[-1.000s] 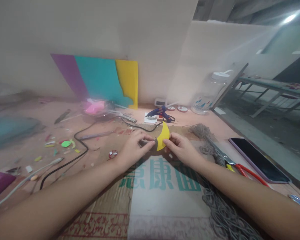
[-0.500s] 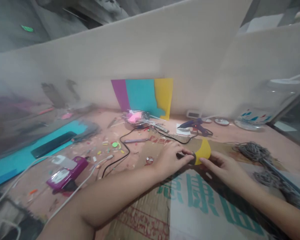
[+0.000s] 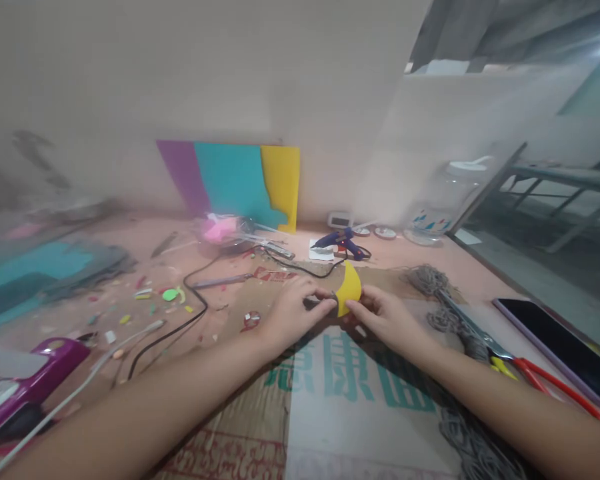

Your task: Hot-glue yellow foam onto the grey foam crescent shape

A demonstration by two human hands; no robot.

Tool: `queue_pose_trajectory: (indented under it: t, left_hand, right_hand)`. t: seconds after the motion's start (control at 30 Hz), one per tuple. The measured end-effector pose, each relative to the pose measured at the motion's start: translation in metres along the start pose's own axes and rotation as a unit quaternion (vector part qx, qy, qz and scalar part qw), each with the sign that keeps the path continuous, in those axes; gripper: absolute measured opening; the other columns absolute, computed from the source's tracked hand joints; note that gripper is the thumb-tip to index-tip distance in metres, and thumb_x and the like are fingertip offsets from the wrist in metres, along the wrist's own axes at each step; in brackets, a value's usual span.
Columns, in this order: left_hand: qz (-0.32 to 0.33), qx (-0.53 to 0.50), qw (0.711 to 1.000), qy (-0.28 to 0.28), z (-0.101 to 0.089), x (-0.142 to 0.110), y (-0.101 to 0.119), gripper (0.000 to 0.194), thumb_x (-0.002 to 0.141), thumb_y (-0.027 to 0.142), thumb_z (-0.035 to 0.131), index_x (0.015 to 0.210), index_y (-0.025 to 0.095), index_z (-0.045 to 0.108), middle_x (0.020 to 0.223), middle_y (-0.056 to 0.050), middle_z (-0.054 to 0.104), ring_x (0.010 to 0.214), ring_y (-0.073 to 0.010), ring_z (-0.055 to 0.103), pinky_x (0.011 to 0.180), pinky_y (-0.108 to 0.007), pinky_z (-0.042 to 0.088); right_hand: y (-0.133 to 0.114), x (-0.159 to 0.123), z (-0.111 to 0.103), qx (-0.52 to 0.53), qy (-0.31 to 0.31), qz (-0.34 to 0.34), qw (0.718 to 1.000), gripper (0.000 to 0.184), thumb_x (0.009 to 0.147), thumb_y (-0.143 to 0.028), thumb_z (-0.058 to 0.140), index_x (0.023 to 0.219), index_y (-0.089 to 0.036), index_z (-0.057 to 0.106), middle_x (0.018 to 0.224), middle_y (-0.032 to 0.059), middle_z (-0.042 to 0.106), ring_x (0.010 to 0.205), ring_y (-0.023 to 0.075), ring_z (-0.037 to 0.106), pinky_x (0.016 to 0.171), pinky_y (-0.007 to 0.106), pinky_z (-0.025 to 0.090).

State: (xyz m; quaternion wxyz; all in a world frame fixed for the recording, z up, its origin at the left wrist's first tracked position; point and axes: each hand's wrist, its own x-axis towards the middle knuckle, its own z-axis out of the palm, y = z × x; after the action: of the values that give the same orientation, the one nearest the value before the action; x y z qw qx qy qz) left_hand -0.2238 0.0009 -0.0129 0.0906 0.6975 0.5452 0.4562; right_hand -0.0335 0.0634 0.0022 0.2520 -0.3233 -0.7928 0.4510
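Between my hands is a yellow crescent-shaped piece [image 3: 349,291], like foam or felt, with a dark part at its left end. My left hand [image 3: 296,313] pinches the dark part between thumb and fingers. At the lower right edge, my right hand [image 3: 393,321] grips the yellow part with thumb and fingertips. The piece is held just above a cardboard sheet [image 3: 260,400] and a whitish sheet [image 3: 340,433] with green printed characters. Beyond it a blue glue gun [image 3: 337,239] rests near a small white card [image 3: 321,250], its black cord trailing left.
Grey yarn [image 3: 430,280], red-handled scissors [image 3: 535,373] and a phone [image 3: 560,347] lie on the right. A clear jug [image 3: 433,207] stands behind. Purple, teal and yellow sheets [image 3: 230,177] lean on the wall. Scraps, a white cable [image 3: 93,373] and a purple device [image 3: 50,373] are left.
The view has turned right, so the table's things appear further left and the phone and scissors have come into sight. Both hands keep their hold on the yellow piece.
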Motion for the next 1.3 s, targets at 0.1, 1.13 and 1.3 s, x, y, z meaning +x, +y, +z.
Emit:
queue_pose_trajectory:
  t: [0.1,1.13,1.3]
  left_hand:
    - [-0.012,0.006,1.000,-0.004,-0.0016,0.0003,0.0033,0.014,0.082,0.030,0.063,0.077,0.017,0.065,0.081,-0.002,0.064,0.086,-0.0177,0.057,0.079,-0.031,0.041]
    - [0.026,0.029,0.999,0.001,-0.0023,-0.0010,0.0005,0.014,0.088,0.030,0.057,0.089,0.021,0.067,0.091,-0.003,0.064,0.094,-0.0192,0.057,0.086,-0.033,0.041]
    - [0.028,0.017,0.999,0.018,-0.0041,-0.0025,0.0044,0.022,0.086,0.029,0.058,0.106,0.020,0.061,0.102,-0.005,0.063,0.099,-0.0195,0.056,0.089,-0.034,0.041]
  right_hand:
    - [-0.0001,-0.0001,0.0010,-0.010,0.002,-0.013,1.000,0.021,0.088,-0.036,0.053,0.092,-0.016,0.057,0.076,0.0045,0.069,0.068,0.0179,0.066,0.059,0.025,0.050]
    - [0.0017,-0.0005,0.0001,-0.079,0.010,-0.054,0.995,0.018,0.088,-0.033,0.052,0.088,-0.017,0.061,0.080,0.0040,0.071,0.071,0.0182,0.067,0.064,0.026,0.051]
    - [0.0009,-0.0009,-0.0010,-0.106,0.023,-0.049,0.993,0.019,0.089,-0.034,0.051,0.087,-0.018,0.061,0.077,0.0038,0.070,0.069,0.0190,0.066,0.061,0.027,0.050]
